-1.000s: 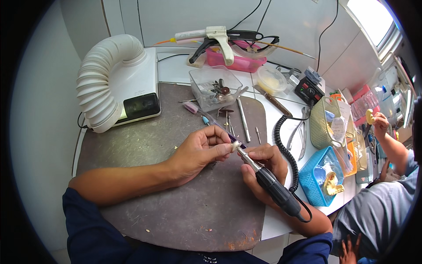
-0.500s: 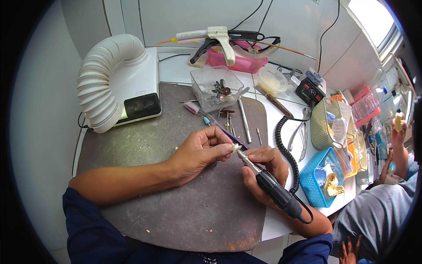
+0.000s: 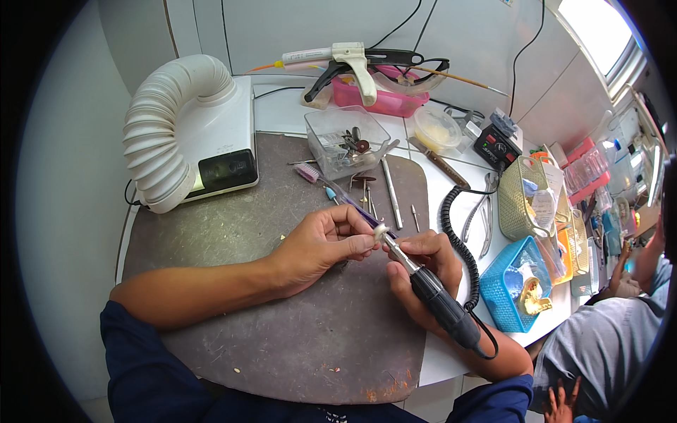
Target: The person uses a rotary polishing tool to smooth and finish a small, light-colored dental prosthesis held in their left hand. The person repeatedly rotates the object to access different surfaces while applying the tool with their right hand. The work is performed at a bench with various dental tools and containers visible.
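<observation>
Thumb and fingers of my left hand (image 3: 326,245) pinch a small cream-white piece (image 3: 381,231), too small to make out fully. My right hand (image 3: 431,259) grips a rotary handpiece (image 3: 443,299) with a black body and a silver nose, held like a pen. Its tip meets the pale piece or lies right at it; the exact contact is hidden. Both hands are close together over the dark work board (image 3: 296,345). Just beyond them lie a purple-handled toothbrush (image 3: 307,173), a blue-tipped bur (image 3: 331,193) and brown discs on mandrels (image 3: 364,179).
A white ribbed suction hose (image 3: 151,134) stands at the left. At the back are a clear box of bits (image 3: 345,144), a pink tray (image 3: 395,102) and a dispensing gun (image 3: 356,63). A coiled cord (image 3: 451,240), pliers (image 3: 483,225) and a blue basket (image 3: 504,296) are at right, near another person (image 3: 606,345).
The pale piece has turned between my left fingers and shows a rounder face. My right hand and the handpiece have shifted slightly. The other person's raised hand at right has dropped.
</observation>
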Demonstrator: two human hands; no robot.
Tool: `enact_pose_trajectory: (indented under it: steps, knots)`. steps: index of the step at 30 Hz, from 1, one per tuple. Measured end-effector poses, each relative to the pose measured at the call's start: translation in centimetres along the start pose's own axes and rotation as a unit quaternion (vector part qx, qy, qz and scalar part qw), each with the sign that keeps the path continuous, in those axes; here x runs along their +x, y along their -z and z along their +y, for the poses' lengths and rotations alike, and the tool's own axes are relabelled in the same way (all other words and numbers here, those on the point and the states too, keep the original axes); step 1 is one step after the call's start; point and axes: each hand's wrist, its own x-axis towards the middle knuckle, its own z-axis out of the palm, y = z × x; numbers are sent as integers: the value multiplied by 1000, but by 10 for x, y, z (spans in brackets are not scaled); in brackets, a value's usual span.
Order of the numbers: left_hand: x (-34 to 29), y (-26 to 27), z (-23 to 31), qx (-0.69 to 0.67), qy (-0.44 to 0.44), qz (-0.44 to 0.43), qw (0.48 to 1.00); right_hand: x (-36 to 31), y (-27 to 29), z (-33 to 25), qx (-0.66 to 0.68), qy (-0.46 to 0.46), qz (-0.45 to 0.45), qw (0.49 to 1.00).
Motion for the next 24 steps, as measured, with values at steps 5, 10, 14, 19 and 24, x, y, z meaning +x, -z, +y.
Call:
enact_pose_trajectory:
  steps: [5,10,14,19,24]
  knots:
    - [0,1,-1,21,-3,-12,1000,4,-1,-5,63,-63,14,996]
    - [1,2,-2,21,-12,-46,999,3,4,2,36,-87,-26,995]
    - [0,1,-1,86,-24,-53,995,7,2,-5,33,-96,-41,994]
    - [-4,-2,-1,119,-35,-31,992,9,3,-4,20,-86,-54,995]
    - [-5,-4,-2,117,-46,-22,992,9,3,-6,35,-95,-54,993]
